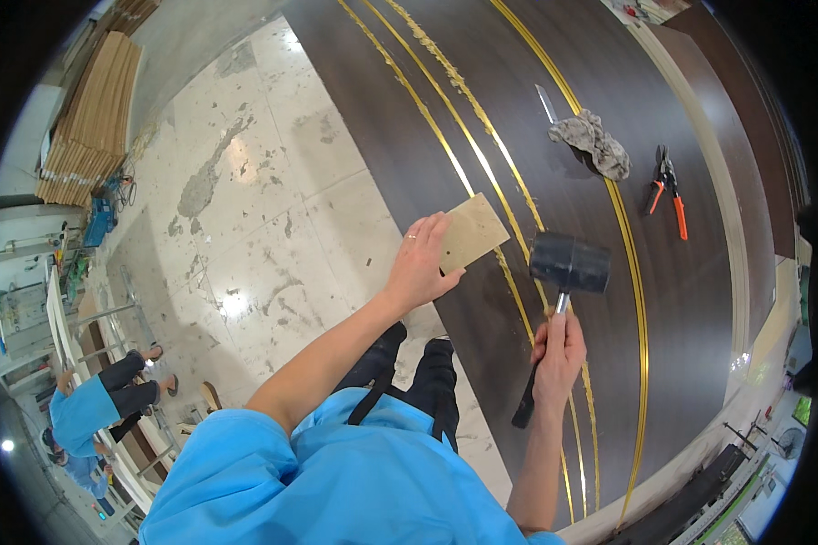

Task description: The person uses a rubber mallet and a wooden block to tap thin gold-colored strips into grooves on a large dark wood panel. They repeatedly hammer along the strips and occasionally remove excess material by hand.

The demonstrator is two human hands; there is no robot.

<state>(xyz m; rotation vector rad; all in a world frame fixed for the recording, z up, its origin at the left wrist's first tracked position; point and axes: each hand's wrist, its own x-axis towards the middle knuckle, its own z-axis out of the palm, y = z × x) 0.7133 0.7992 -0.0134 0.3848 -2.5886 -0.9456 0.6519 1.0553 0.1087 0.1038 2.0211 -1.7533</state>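
Observation:
My left hand (421, 262) grips the near-left end of a flat, tan rectangular wooden block (478, 232), thumb at one edge and fingers over the other. The block lies across gold strips (471, 138) set in a large dark brown panel (354, 64). Lumpy yellowish residue runs along some of these strips. In my right hand (560, 357) is a rubber mallet (570, 262) with a black head, a metal neck and a black grip. Its head is just right of the block, over the panel; I cannot tell whether it touches the surface.
A crumpled grey rag (593, 143) lies by a knife blade (546, 104). To their right rest orange-handled snips (668, 193). Stained pale floor tiles (254, 182) border the panel's left edge. Stacked brown boards (95, 113) stand far left; another person (100, 409) is at the lower left.

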